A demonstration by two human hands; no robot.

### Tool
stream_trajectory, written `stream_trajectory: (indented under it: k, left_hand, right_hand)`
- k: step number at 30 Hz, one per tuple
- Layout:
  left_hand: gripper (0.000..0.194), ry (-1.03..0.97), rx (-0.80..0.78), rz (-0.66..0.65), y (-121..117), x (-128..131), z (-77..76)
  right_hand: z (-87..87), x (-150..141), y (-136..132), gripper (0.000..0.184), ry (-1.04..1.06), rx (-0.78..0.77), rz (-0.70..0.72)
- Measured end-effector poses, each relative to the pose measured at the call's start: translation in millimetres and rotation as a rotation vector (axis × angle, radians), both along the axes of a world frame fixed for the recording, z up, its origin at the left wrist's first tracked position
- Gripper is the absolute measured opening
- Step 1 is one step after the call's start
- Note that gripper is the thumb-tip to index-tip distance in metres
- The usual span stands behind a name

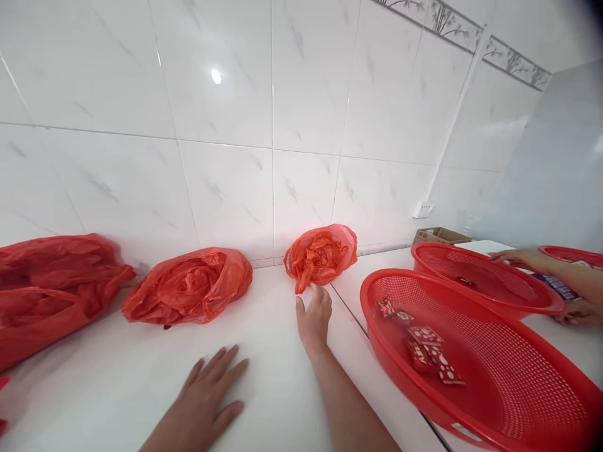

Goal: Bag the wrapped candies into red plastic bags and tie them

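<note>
My left hand (207, 395) lies palm down over the white table, fingers spread, with nothing in it. My right hand (315, 317) reaches forward to the near edge of a small crumpled red plastic bag (325, 251) by the wall. Its thumb stands apart from the bent fingers; whether the fingertips touch the bag's loose end I cannot tell. Another bunched red plastic bag (193, 285) rests farther left, beyond my left hand. Right of my right arm stands a large red plastic basket (527, 358) with several small wrapped snack packets (426, 345) inside.
A bigger red bag (56, 289) sits at the far left. Behind the large basket is a second red basket (485, 276), with another person's hands (575, 311) beside it. A cardboard box (440, 235) stands at the back, near a wall socket (423, 209). White tiles line the wall.
</note>
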State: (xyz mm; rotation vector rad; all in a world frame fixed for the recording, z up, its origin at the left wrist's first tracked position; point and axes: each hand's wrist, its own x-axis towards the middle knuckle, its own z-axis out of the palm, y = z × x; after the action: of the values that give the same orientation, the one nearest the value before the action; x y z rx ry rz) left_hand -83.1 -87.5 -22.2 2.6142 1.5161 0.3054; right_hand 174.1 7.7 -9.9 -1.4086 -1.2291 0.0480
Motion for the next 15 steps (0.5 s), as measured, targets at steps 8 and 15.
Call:
stream_trajectory:
  k: [8, 15]
  left_hand:
    - [0.061, -0.076, -0.08, 0.042, 59.7, 106.2, 20.2]
    - [0.063, -0.185, -0.127, 0.04, 70.3, 100.8, 14.2]
  right_hand:
    - [42.5, -26.6, 12.8, 0.042, -0.123, 0.185, 0.053]
    - [102.9, 21.9, 91.5, 0.027, 0.515, 0.13, 0.004]
